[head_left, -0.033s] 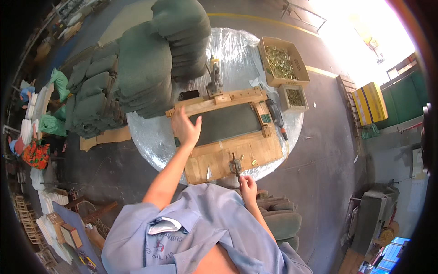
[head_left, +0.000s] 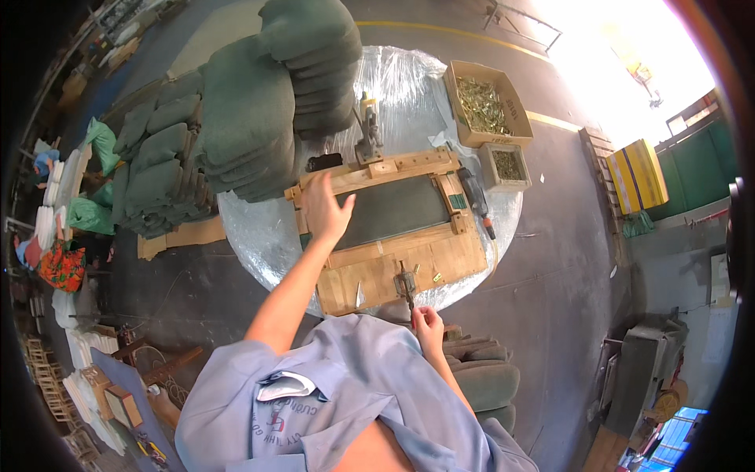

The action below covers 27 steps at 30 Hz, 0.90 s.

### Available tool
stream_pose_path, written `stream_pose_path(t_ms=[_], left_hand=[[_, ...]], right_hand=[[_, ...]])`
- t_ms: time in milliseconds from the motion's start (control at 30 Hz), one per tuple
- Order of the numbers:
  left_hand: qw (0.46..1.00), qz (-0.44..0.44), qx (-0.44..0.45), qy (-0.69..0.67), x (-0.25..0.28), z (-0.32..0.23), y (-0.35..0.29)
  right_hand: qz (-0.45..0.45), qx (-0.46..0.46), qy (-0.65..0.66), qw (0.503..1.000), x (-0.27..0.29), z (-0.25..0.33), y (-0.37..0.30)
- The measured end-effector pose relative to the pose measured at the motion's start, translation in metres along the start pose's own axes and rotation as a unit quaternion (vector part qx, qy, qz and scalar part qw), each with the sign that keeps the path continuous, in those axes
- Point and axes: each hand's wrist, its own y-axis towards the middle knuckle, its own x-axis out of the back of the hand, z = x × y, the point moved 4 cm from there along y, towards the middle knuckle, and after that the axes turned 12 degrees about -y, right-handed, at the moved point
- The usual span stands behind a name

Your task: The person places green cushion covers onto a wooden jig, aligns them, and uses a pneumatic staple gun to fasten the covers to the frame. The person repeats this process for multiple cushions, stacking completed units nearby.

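Note:
A wooden jig (head_left: 354, 283) lies on a round, plastic-wrapped table, with a dark green padded panel (head_left: 393, 212) inside its frame. Over the jig's left end my left hand (head_left: 325, 214) is open, fingers stretched forward and thumb apart; it seems to rest at the frame's upper left corner. My right hand (head_left: 428, 329) is closed round the handle of a metal toggle clamp (head_left: 405, 285) at the jig's near edge. Another toggle clamp (head_left: 370, 145) stands at the far side of the frame. A small brass-coloured piece (head_left: 438, 277) sits on the near board.
Tall stacks of green cushions (head_left: 248, 110) stand at the far left. A cardboard box (head_left: 511, 118) and a smaller box (head_left: 491, 165) hold metal pieces. Beside the jig's right end lies a power tool (head_left: 476, 200). More cushions (head_left: 487, 374) are piled by my right arm.
My left hand has shifted slightly forward and to the right over the frame. My right hand stays on the clamp handle, almost unmoved.

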Motion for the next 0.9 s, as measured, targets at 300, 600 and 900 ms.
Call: stream_pose_path(t_ms=[300, 600, 900], left_hand=[[0.946, 0.315, -0.041, 0.065, -0.051, 0.032, 0.072], [0.942, 0.254, 0.196, -0.094, 0.119, 0.0, -0.126], [0.787, -0.003, 0.55, -0.281, 0.169, 0.057, -0.302]], right_hand=[[0.02, 0.188, -0.165, 0.968, -0.018, 0.128, 0.042], [0.009, 0.34, -0.363, 0.868, -0.039, 0.143, 0.096], [-0.001, 0.403, -0.454, 0.794, -0.091, 0.171, 0.138]])
